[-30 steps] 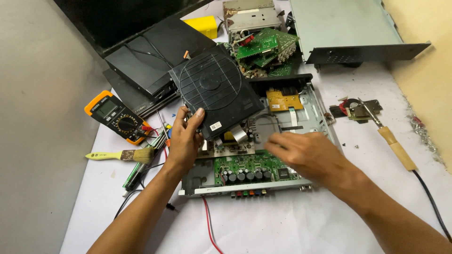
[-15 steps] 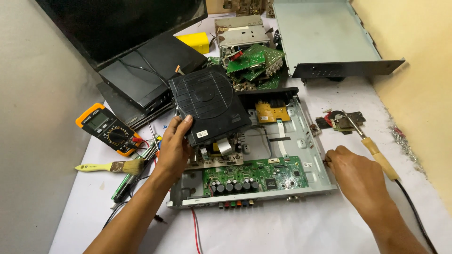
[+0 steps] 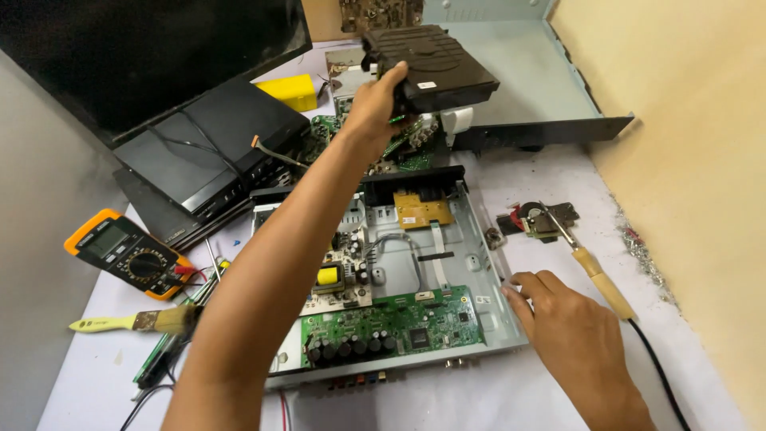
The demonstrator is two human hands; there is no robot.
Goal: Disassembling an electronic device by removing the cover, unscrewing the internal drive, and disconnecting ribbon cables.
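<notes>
Head view, left hand (image 3: 375,104) gripping black drive unit (image 3: 435,64), forearm hiding chassis (image 3: 487,263) left part, right hand (image 3: 570,327) open

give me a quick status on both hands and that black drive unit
Left hand grips black drive unit, held above loose circuit boards. Right hand open, flat beside metal chassis. Nothing in the way.

Black drive unit (image 3: 435,64) now lifted away.

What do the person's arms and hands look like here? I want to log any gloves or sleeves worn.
Both are bare: no gloves, sleeves, rings, watch or wristband show. The left hand and its forearm are uncovered up to the picture's lower edge. The right hand and its wrist are likewise uncovered, with short, unpainted nails on the fingers.
</notes>
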